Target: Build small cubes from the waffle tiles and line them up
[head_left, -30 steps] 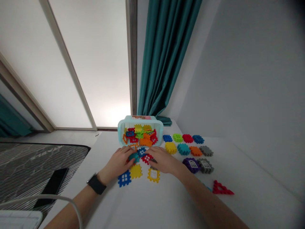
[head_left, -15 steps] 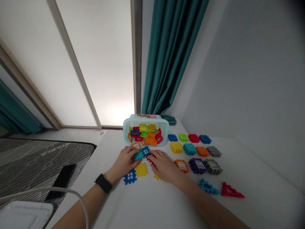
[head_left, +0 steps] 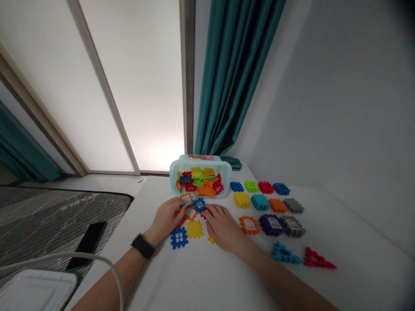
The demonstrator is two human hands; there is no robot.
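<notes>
My left hand (head_left: 166, 217) pinches a teal toothed building block (head_left: 188, 203), which shows as a thin edge. Beside it, a blue window block (head_left: 199, 204) is held at its right edge by the fingers of my right hand (head_left: 223, 226). An orange window block (head_left: 191, 213) lies below the teal one. Part of a red block (head_left: 203, 216) peeks out by my right fingertips. Closer to me lie a blue window block (head_left: 179, 238) and a yellow block (head_left: 194, 229). Another yellow block (head_left: 210, 239) is mostly covered by my right hand.
A pale blue bin (head_left: 173, 175) lies on its side at the back, with mixed blocks inside. Rows of stacked blocks, including a purple window stack (head_left: 271, 225), stand at the right. Blue triangles (head_left: 285, 253) and red triangles (head_left: 317, 259) lie nearer. A white cable (head_left: 97, 258) crosses the lower left.
The teal block has tipped from showing its face to nearly edge-on in my left hand, uncovering the orange window block. My right hand stays by the blue window block.
</notes>
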